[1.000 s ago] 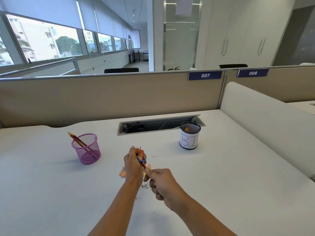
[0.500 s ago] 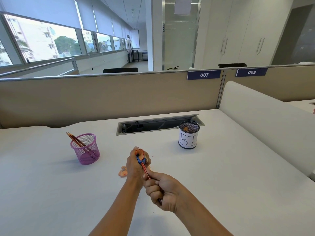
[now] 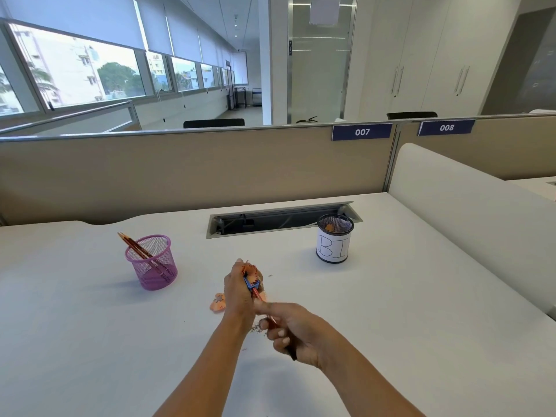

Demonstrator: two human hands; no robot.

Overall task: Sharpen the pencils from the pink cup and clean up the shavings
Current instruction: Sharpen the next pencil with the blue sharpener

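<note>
A: Two hands are working low over the white desk (image 3: 391, 326). The left hand (image 3: 240, 293) is gripping a small blue sharpener (image 3: 252, 283), with the fingers curled around it. The right hand (image 3: 296, 329) is pinching the red pencil (image 3: 261, 300), whose tip is sitting inside the sharpener.

B: And where are the other pencils (image 3: 135, 248) waiting?

A: They are leaning in the pink cup (image 3: 153, 263), well apart to the left. I am seeing two, maybe three; I cannot count them surely.

B: What is worrying you here?

A: A curl of shaving (image 3: 249, 268) is standing up out of the sharpener, against the left fingers. More shavings (image 3: 218, 302) are lying on the desk just beside that hand, and dark graphite dust (image 3: 255, 328) is lying between the wrists. If a forearm is sliding over this dust, I think it is smearing grey on the white surface.

B: And the pencil itself?

A: The right hand is holding it at the back part, and it is slanting. If the person is bending it while turning, the lead is probably snapping inside.

B: The black cup (image 3: 334, 242) marked "BI"?

A: It is standing well apart to the right, with something orange inside. I am guessing it is the bin. Loose shavings carried that far are easily falling on the way.
</note>
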